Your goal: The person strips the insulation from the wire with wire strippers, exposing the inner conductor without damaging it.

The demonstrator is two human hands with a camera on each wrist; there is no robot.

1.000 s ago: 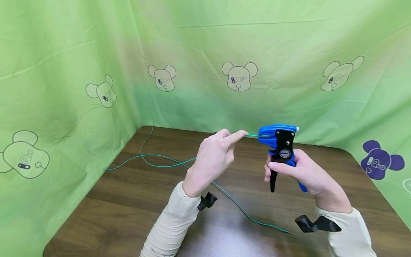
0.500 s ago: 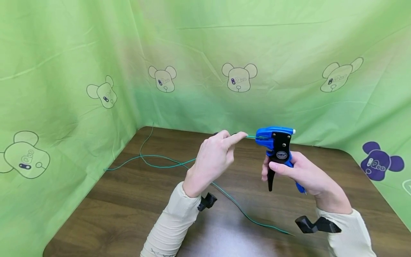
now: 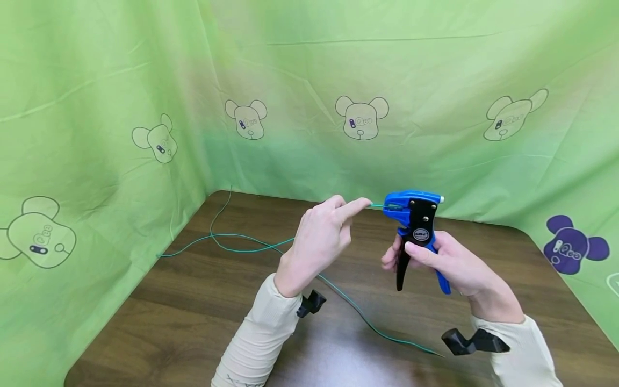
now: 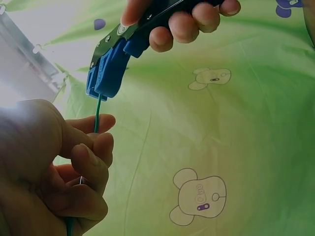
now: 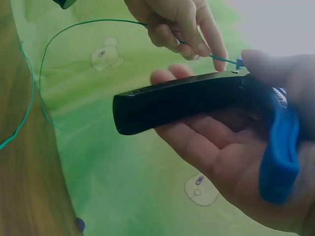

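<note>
My right hand [image 3: 459,269] grips a blue and black wire stripper [image 3: 419,220], its handles spread and its head facing left. In the right wrist view, the black handle [image 5: 162,105] crosses the fingers and the blue handle [image 5: 280,152] lies by the palm. My left hand [image 3: 319,236] pinches a thin green wire [image 3: 378,205], index finger pointing along it. The wire's end sits inside the stripper's nose; how deep is hidden. In the left wrist view, a short stretch of wire [image 4: 97,114] shows between the fingertips and the blue nose [image 4: 106,78].
Green wire [image 3: 358,309] trails in loops over the brown wooden table [image 3: 193,322], one tip at the front right. Whether it is all one wire I cannot tell. A green curtain [image 3: 300,64] with bear-head prints hangs behind and at the sides.
The right hand has shifted slightly left with the wire stripper, so the gap between its nose and the left fingertips is a little shorter. The left hand has hardly moved.
</note>
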